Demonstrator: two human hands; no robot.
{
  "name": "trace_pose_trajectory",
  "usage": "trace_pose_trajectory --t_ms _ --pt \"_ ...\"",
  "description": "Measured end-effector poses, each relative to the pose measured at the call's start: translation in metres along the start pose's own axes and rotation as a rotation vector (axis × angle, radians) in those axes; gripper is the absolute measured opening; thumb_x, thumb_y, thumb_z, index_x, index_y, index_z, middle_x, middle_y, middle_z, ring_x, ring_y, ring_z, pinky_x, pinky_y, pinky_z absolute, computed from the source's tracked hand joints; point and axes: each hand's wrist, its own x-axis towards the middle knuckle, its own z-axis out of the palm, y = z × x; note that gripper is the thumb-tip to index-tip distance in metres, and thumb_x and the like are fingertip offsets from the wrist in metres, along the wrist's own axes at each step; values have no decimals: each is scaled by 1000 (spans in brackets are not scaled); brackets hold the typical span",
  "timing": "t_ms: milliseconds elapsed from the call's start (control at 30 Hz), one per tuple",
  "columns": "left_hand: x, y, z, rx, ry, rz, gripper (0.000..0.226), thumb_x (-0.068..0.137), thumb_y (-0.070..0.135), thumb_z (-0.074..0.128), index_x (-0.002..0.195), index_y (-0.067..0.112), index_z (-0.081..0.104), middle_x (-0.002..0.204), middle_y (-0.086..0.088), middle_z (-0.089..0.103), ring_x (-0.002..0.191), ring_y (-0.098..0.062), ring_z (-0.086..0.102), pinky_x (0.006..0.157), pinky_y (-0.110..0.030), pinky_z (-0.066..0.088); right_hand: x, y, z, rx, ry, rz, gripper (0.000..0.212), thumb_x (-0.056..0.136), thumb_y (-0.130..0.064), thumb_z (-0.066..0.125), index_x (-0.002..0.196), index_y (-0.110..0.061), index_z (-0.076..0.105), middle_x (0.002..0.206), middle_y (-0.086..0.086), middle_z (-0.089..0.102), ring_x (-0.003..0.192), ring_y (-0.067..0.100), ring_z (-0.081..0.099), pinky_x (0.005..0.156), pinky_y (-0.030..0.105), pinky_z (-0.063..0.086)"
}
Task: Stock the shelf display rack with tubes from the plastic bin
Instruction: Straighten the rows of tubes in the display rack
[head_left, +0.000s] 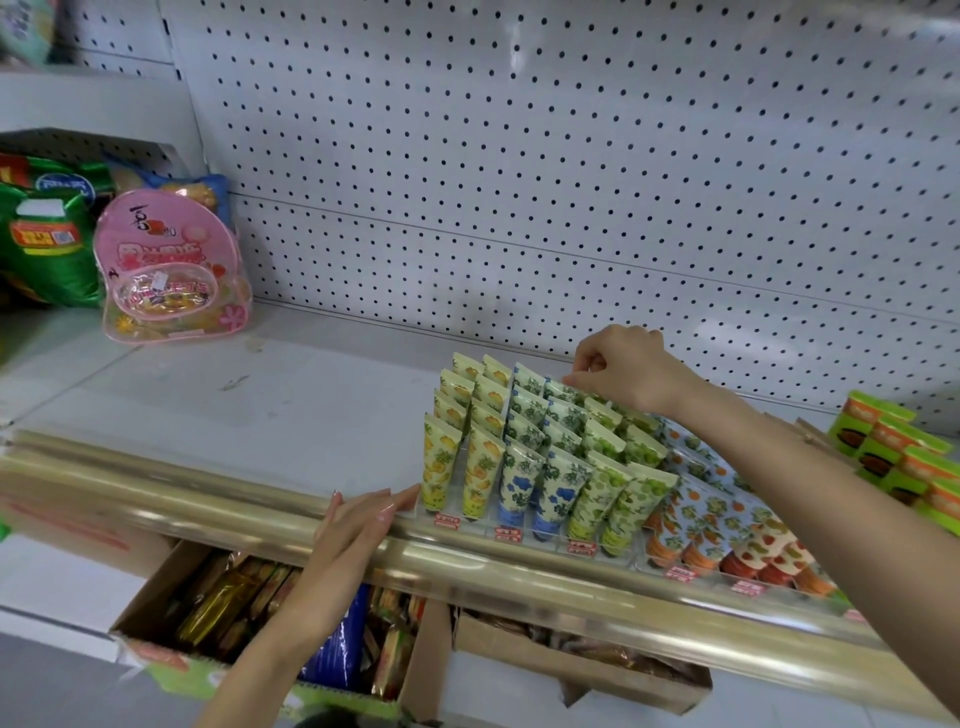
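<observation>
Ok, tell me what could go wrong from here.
The right hand pinches a back-row tube among packed rows; pushing it in crooked could tip neighbours forward. The right forearm hangs over the orange tubes and might brush them. The left hand rests on the rail, close to the front yellow tube, which a nudge could topple.

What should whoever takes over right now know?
Left hand: open, fingers flat on the shelf rail, beside the rack.
Right hand: grip pinches the top of a back-row tube.
Done: the rack looks nearly full.
Left: seat this tube, then check the slots hidden behind the right arm. The bin is not in view.
</observation>
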Motion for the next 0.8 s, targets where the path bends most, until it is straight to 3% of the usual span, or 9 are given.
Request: trace_pose_trajectory --t_ms 100,200,400,667,800 --pt "11 44 -1 44 69 -42 58 72 89 6 118 74 37 117 53 42 122 28 21 103 -1 -12 -2 0 -7 50 31 -15 19 87 -34 64 76 -19 62 60 -7 51 61 8 45 86 34 31" --pt "10 46 -1 0 57 -57 57 71 90 8 117 74 39 118 50 44 123 27 22 101 2 -11 -8 -2 -12 110 -51 -60 18 83 -35 69 72 -22 65 58 -6 53 58 7 48 78 30 34" --pt "6 71 -3 -168 121 -107 93 54 98 19 121 44 54 126 20 51 129 -2 32 90 11 1 -13 -8 -4 9 -112 -59 24 83 -37 68 64 -25 59 59 -8 55 62 7 50 93 37 35" --pt "3 83 -6 -208 107 -113 88 57 95 25 119 39 54 123 19 51 130 -5 33 88 12 2 -11 -11 0 23 -92 -32 29 85 -32 67 59 -26 54 57 -6 54 62 11 50 99 41 37" --pt "3 81 -6 -227 116 -109 101 50 100 21 122 37 55 126 15 52 127 -2 32 88 12 2 -12 -10 0 43 -101 -25 26 85 -32 67 62 -23 57 58 -6 55 60 8 49 95 40 38"
